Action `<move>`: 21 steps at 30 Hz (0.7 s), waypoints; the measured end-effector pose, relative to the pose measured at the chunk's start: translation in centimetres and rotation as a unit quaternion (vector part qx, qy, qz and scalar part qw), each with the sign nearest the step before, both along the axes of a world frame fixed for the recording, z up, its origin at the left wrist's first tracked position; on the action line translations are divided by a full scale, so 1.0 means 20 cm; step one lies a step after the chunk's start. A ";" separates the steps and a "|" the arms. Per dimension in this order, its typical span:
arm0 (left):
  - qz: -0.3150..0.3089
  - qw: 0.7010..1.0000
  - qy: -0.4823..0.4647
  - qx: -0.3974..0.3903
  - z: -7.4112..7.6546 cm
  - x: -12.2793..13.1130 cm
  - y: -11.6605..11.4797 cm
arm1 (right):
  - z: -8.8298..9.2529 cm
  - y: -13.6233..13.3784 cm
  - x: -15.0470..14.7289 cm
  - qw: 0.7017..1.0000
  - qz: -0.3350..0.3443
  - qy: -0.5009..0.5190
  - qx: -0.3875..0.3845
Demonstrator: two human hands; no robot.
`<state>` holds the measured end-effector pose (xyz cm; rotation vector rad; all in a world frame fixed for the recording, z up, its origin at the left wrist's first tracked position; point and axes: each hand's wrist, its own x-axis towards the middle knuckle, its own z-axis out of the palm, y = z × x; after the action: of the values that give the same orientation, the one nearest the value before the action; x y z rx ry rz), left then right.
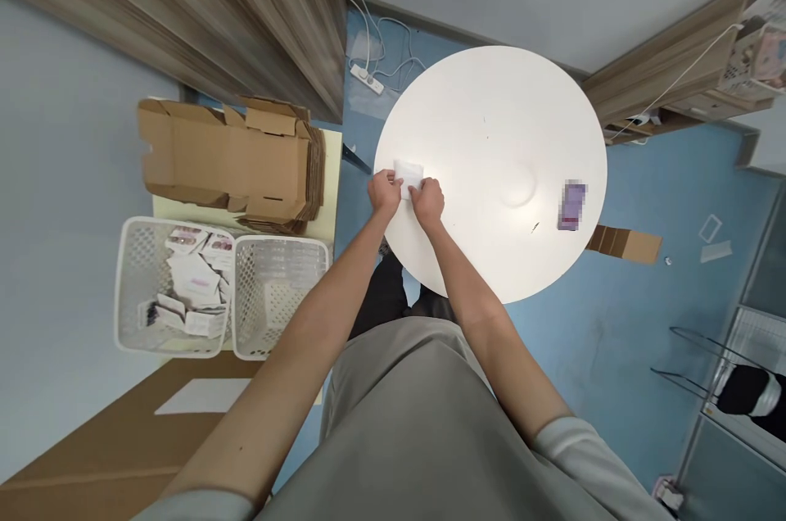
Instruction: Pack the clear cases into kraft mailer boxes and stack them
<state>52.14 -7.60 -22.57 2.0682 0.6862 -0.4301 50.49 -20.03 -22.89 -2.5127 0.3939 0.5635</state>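
A small white packet (408, 174), flat and roughly square, is at the left part of the round white table (491, 95). My left hand (385, 192) grips its left edge, thumb on top. On the packet's lower right side, my right hand (428, 201) holds it with curled fingers and the thumb on its face. What is printed on the packet is too faint to read. Farther right on the same table lies a purple item (572, 205), blurred into blocks.
To the left, flattened cardboard boxes (227, 156) are stacked above two white baskets; one basket (123, 292) has white packets, the other (237, 332) clear plastic pieces. A power strip (367, 79) with cables lies on the floor. Cardboard (639, 246) juts out beyond the table's right edge.
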 end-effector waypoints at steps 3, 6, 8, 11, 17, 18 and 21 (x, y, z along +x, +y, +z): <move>-0.044 0.999 0.020 0.023 0.01 0.01 0.02 | 0.05 0.03 -0.03 1.000 0.006 0.006 -0.015; -0.071 0.996 0.050 0.036 0.04 0.02 0.03 | 0.10 0.03 -0.03 0.999 0.014 0.021 -0.039; -0.091 0.993 0.063 0.033 0.06 0.03 0.03 | 0.14 0.03 0.00 0.997 0.011 0.045 -0.054; -0.140 0.988 0.054 0.038 0.12 0.03 0.08 | 0.18 0.03 0.06 0.993 -0.005 0.094 -0.066; -0.192 0.981 -0.030 -0.003 0.29 -0.10 0.37 | 0.30 0.04 0.01 0.997 -0.020 0.032 -0.074; -0.179 0.983 -0.039 -0.022 0.32 -0.13 0.45 | 0.32 0.05 -0.01 0.998 -0.010 0.018 -0.066; -0.110 0.992 -0.057 -0.003 0.37 -0.20 0.68 | 0.39 0.14 -0.07 0.999 0.038 -0.012 -0.037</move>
<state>48.21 6.01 -15.12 2.1525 0.3893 -0.4321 49.12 -17.24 -15.06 -2.6115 0.3161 0.5558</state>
